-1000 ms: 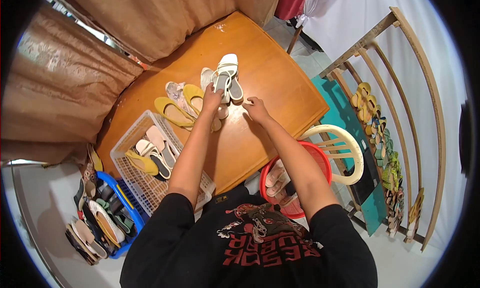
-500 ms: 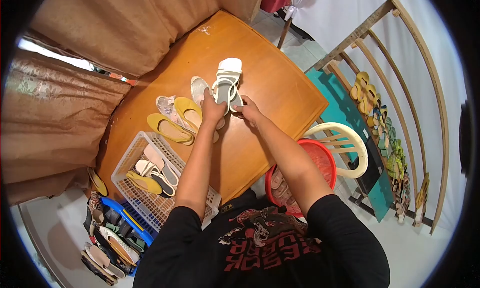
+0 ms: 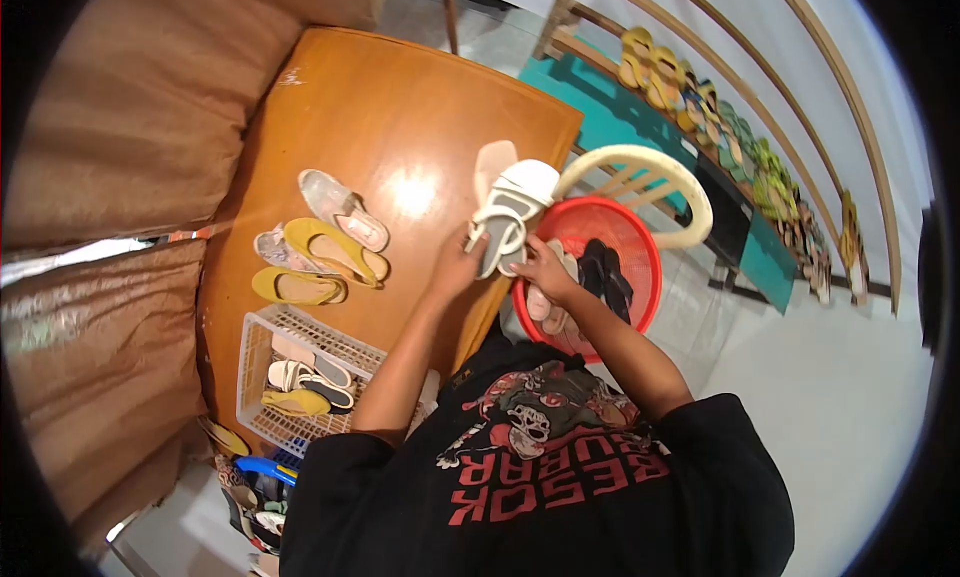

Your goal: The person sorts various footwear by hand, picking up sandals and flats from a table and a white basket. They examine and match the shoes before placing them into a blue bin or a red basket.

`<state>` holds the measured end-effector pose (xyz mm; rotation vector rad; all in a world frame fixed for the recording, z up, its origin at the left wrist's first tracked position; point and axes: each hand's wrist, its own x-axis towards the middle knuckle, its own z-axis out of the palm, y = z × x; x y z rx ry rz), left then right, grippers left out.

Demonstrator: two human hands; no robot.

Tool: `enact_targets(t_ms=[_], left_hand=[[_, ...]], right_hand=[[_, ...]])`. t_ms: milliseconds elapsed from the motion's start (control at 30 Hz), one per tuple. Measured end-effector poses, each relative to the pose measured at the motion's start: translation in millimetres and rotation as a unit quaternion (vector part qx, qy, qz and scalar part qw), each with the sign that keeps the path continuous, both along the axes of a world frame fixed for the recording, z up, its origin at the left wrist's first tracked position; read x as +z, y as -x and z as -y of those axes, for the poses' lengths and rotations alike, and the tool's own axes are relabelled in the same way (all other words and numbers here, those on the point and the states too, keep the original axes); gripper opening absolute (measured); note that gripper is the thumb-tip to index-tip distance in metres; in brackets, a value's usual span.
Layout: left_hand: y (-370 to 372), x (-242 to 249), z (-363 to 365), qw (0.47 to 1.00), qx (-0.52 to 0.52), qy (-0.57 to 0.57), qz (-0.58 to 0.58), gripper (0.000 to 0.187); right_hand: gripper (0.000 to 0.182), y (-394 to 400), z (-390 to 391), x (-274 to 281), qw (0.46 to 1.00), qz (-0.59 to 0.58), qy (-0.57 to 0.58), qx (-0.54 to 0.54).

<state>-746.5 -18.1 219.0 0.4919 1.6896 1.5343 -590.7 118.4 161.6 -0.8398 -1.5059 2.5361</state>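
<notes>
left hand (image 3: 455, 272) fingers hidden behind the white sandals (image 3: 505, 212), grip not readable; right hand (image 3: 543, 267) fingers partly covered by the sandal heels; second sandal mostly hidden behind the front one, only its sole shows; red basket (image 3: 640, 247) contents partly blocked by the right forearm, dark item inside too blurred to identify; white crate (image 3: 262, 327) near corner hidden by the left arm; blue bin (image 3: 262, 469) cut off by the fisheye edge, contents too small to tell; rack shoes (image 3: 740, 137) too small and warped to count; desk (image 3: 400, 97) near edge hidden under the torso
</notes>
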Motion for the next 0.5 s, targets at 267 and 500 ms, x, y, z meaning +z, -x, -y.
enact_targets(t_ms=[267,500], left_hand=[[-156.0,-50.1,-36.5,0.979,-0.201,0.044,0.003,0.031],[-180.5,-80.4,-46.3,0.892,-0.336,0.221,0.205,0.031]], right_hand=[[0.045,-198.9,24.0,30.2,0.979,0.152,0.019,-0.132],[0.041,-261.3,40.0,-41.4,0.952,0.216,0.149,-0.159]])
